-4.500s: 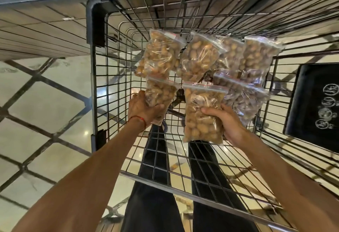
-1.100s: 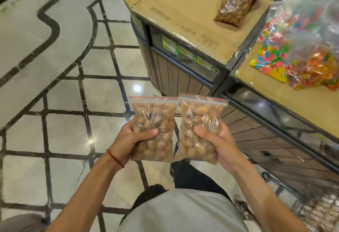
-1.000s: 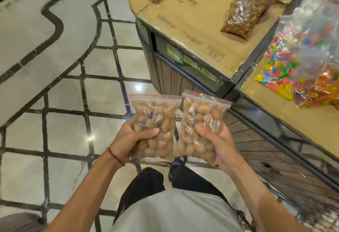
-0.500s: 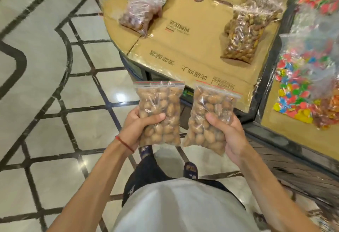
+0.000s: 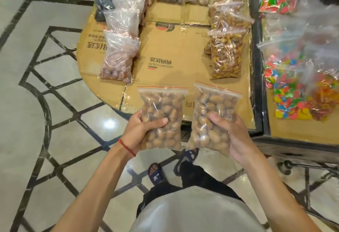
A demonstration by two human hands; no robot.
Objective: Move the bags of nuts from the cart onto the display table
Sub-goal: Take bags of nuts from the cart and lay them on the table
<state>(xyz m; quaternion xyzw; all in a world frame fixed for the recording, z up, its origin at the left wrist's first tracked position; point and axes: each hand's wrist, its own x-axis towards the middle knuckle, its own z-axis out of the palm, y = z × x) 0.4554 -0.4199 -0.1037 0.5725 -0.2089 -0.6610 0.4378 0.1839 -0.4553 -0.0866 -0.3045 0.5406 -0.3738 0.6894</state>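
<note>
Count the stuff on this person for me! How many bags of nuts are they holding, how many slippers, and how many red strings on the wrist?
Bags of nuts held: 2, the left bag in the left hand and the right bag in the right hand
Blue slippers: 2
Red wrist string: 1
Total: 5
</note>
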